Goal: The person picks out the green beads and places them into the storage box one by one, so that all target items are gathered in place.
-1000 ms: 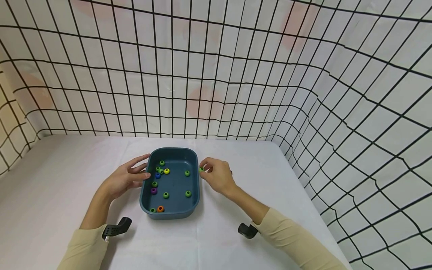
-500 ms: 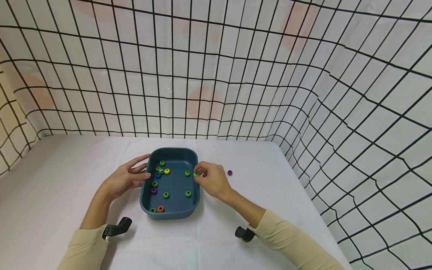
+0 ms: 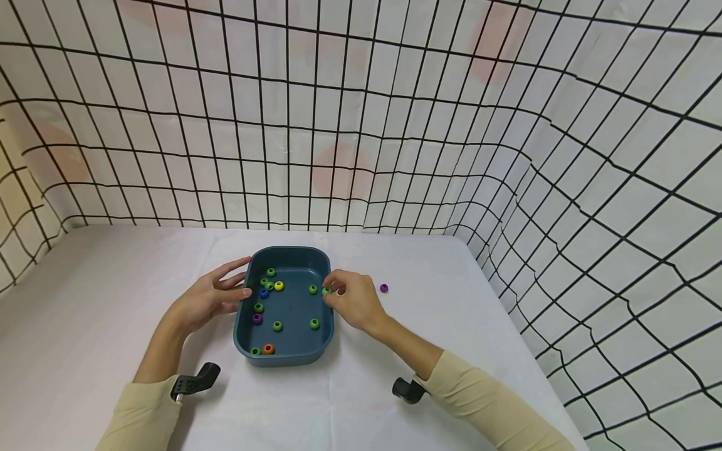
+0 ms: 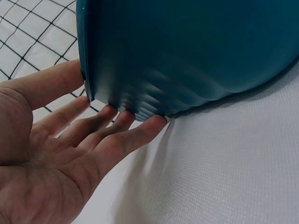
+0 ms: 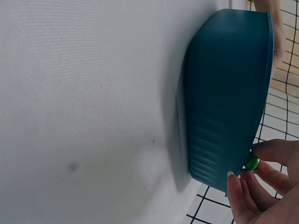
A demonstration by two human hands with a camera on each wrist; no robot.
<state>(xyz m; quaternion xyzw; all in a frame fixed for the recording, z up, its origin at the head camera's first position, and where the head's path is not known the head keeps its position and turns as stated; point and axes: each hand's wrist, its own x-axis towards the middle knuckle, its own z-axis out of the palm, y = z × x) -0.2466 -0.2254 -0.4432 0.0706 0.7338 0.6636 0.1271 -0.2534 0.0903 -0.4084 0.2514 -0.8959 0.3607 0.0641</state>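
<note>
A blue-green rectangular tub [image 3: 290, 361] stands on the white cloth, holding several green beads [image 3: 277, 326], a yellow bead [image 3: 279, 285], a blue bead [image 3: 264, 293], a purple bead [image 3: 257, 319] and an orange bead [image 3: 268, 349]. At the tub's left side my left hand [image 3: 205, 299] rests with spread, nearly straight fingers; in the left wrist view the fingertips [image 4: 156, 122] touch the outer wall. My right hand [image 3: 356, 304] is at the right rim, pinching a green bead [image 5: 252, 162] between thumb and finger. Other fingertips of that hand touch the tub's outside.
One purple bead [image 3: 384, 288] lies on the white-covered table [image 3: 372, 407] to the right of my right hand. A black grid net [image 3: 350, 134] over white sheeting rises behind the table and along its right side.
My right hand has moved slightly left and toward me with the green bead, from beside the tub to its rim. The purple bead on the cloth has come into view. My left hand has stayed still.
</note>
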